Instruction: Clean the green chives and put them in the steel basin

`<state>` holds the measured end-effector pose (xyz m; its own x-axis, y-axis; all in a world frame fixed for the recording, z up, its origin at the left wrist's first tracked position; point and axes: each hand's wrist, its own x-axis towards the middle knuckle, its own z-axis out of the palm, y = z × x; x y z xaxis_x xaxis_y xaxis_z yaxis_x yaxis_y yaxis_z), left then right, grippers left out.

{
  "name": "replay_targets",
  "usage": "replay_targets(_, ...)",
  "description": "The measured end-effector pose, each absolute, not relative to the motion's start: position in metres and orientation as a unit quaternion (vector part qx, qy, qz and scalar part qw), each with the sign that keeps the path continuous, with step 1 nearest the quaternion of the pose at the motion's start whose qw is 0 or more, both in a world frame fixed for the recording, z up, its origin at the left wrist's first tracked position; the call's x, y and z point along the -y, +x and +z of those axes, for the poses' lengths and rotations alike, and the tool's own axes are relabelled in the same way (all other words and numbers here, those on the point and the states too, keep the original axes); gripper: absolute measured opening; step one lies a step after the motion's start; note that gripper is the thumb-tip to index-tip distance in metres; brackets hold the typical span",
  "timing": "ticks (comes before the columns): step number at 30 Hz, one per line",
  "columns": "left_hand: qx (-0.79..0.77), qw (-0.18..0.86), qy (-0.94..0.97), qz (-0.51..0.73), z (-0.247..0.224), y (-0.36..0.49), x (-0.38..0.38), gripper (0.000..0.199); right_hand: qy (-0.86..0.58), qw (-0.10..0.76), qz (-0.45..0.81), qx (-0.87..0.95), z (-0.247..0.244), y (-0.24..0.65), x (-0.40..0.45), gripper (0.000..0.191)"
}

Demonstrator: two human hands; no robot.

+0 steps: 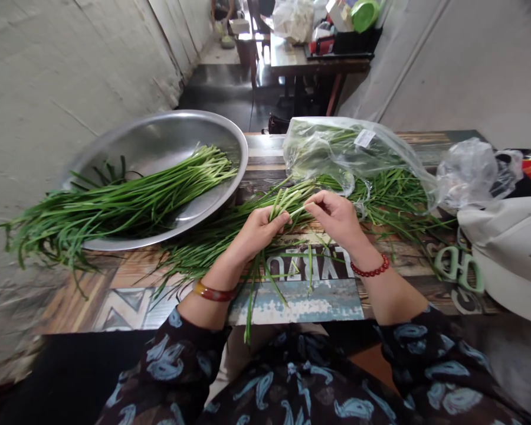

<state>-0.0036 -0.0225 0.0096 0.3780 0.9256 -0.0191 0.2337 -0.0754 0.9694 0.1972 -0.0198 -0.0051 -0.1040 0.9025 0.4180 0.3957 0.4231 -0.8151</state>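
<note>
My left hand [262, 231] is closed round a few green stalks, their pale ends pointing up and right and some leaves hanging over the table's front edge. The fingertips of my right hand [331, 213] pinch the pale end of a stalk, just right of my left hand. Loose green stalks [203, 243] lie on the table under and beside my left hand. A large pile of green stalks [146, 198] rests in a wide metal bowl [159, 133] at the left, leaves draping over its rim. Behind my right hand, a clear plastic bag [336, 147] holds more stalks.
Green-handled scissors [458, 268] lie at the right of the patterned wooden table [301, 301], beside a pale cap [508, 251]. A crumpled plastic bag [466, 171] sits behind them. Another table [292, 58] with boxes and bags stands farther back. Walls flank both sides.
</note>
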Motion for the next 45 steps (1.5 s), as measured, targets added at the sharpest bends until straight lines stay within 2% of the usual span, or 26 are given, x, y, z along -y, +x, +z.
replay_targets(3,-0.443,0.51,0.658,0.333,0.008,-0.004,0.022,0.037,-0.45,0.465,0.154,0.747,-0.003,0.199,0.02,0.026)
replay_targets(6,-0.442,0.513,0.658,0.33,0.008,-0.004,0.022,0.037,-0.433,0.427,0.111,0.786,0.0,0.204,0.019,0.029)
replay_targets(12,-0.43,0.534,0.652,0.324,0.01,-0.004,0.023,0.042,-0.456,0.453,0.17,0.747,0.0,0.197,0.021,0.039)
replay_targets(16,-0.422,0.542,0.65,0.324,0.01,-0.004,0.023,0.041,-0.492,0.469,0.155,0.717,-0.004,0.198,0.021,0.042)
replay_targets(22,-0.44,0.5,0.666,0.336,0.007,-0.006,0.021,0.037,-0.53,0.535,0.164,0.637,-0.004,0.212,0.017,0.042)
replay_targets(29,-0.404,0.491,0.709,0.306,0.009,-0.004,0.02,0.036,-0.466,0.467,0.178,0.73,0.003,0.194,0.024,0.012)
replay_targets(34,-0.4,0.521,0.691,0.303,0.009,-0.002,0.023,0.031,-0.461,0.489,0.266,0.691,-0.003,0.2,0.018,0.021)
replay_targets(38,-0.432,0.514,0.642,0.371,0.008,-0.003,0.021,0.027,-0.525,0.543,0.319,0.572,-0.019,0.214,0.005,0.032)
replay_targets(41,-0.439,0.531,0.598,0.41,0.009,-0.004,0.019,0.025,-0.531,0.514,0.273,0.615,-0.029,0.22,-0.003,0.026)
replay_targets(45,-0.457,0.511,0.587,0.431,0.008,-0.003,0.018,0.024,-0.509,0.409,0.137,0.745,-0.036,0.221,-0.008,0.023)
